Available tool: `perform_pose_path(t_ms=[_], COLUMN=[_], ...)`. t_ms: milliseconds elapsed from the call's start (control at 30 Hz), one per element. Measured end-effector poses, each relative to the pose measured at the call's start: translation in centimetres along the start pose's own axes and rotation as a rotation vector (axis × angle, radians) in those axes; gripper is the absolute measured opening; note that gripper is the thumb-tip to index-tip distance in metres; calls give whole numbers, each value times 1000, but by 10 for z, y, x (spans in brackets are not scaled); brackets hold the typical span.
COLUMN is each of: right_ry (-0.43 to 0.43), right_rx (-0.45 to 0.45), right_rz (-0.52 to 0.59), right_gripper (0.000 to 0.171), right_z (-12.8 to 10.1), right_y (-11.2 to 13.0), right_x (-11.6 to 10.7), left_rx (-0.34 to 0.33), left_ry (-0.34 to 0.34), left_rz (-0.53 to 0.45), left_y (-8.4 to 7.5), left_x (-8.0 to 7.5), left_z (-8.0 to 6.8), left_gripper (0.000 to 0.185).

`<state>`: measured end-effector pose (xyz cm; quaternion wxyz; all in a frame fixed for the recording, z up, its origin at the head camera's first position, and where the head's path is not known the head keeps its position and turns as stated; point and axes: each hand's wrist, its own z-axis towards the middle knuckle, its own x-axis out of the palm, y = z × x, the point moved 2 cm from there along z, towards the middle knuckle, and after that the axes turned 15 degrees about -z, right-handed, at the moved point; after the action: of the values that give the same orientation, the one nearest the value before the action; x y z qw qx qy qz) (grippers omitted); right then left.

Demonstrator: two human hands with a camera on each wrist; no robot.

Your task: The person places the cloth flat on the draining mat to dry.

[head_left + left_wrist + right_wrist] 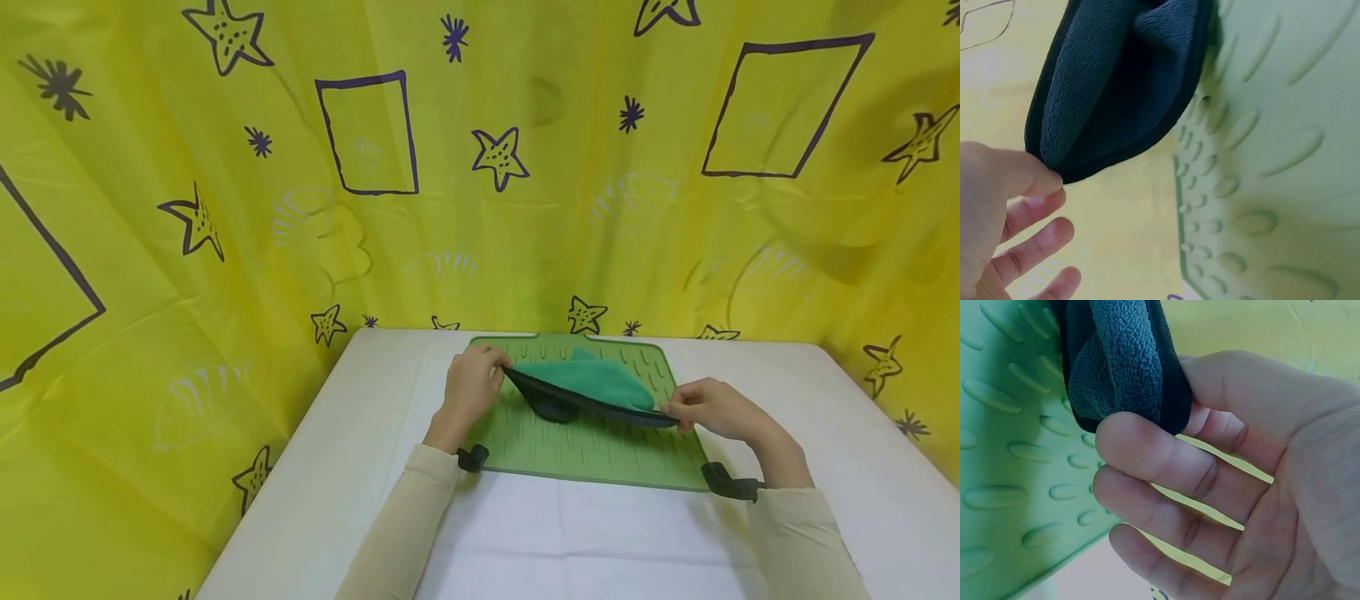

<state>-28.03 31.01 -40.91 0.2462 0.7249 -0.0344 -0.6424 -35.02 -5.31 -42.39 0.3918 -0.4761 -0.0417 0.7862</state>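
The left hand (474, 382) and right hand (708, 407) each pinch just an edge of the green-and-dark cloth (600, 379) sagging over the ribbed green mat (540, 458), so one light grip slipping might drop an end and bunch it up

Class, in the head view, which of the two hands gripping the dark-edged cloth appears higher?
The left hand, pinching the cloth at its higher end; the right hand appears lower, holding the other end.
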Motion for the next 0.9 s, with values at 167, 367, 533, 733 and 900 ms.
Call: perform_pose_path(t_ms=[167,367,533,733,900], right_ry=[17,49,94,196,197], right_rx=[-6,-30,-48,-59,-63], right_rz=[15,25,39,50,32], right_gripper=[25,16,6,3,7], right_z=[2,2,3,3,4], right_y=[-1,-4,-7,-9,-7], right_x=[3,7,11,17,20], left_rx=[2,-43,-86,-152,-179], left_ry=[55,231,366,549,664], left_rz=[-99,-344,-490,-560,-545], left_y=[2,3,5,11,16], left_x=[-12,-22,-23,-22,-19], left_z=[2,2,0,-6,-9], left_gripper=[15,15,19,21,21])
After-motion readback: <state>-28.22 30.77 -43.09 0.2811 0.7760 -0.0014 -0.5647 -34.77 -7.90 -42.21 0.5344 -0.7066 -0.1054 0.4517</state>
